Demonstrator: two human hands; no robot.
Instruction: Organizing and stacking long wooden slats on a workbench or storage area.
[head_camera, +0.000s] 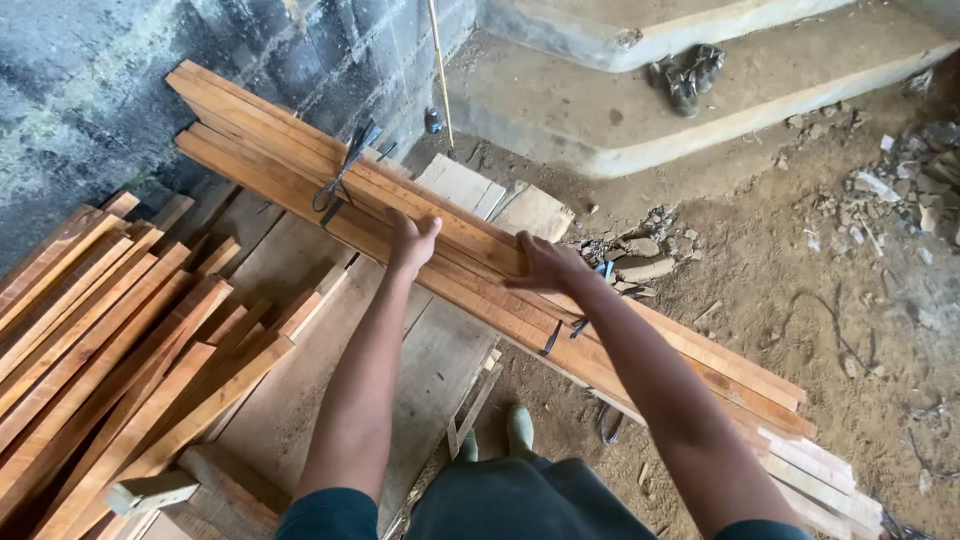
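Head view, looking down. Both hands rest on a long bundle of reddish-brown planks (300, 160) that runs diagonally from the upper left, near the dark block wall (120, 90), to the lower right, where its paler ends lie over the dirt floor (800, 300). The left hand (412, 245) lies on the near edge of the bundle, fingers curled over the top plank in a grasp. The right hand (545, 268) lies just to its right, fingers spread flat on the upper face with the thumb on the near side; the two hands are near each other but apart. A dark strap (345, 165) wraps the bundle to the left of the hands, and a second dark tie (553, 338) shows below the right forearm. The bundle rests across pale flat boards (300, 380). To the left, a loose stack of similar planks (110, 340) fans out, well apart from the hands. A pair of dark shoes (688, 78) sits on the concrete step (620, 120) at the top, with rubble (640, 250) beyond the bundle
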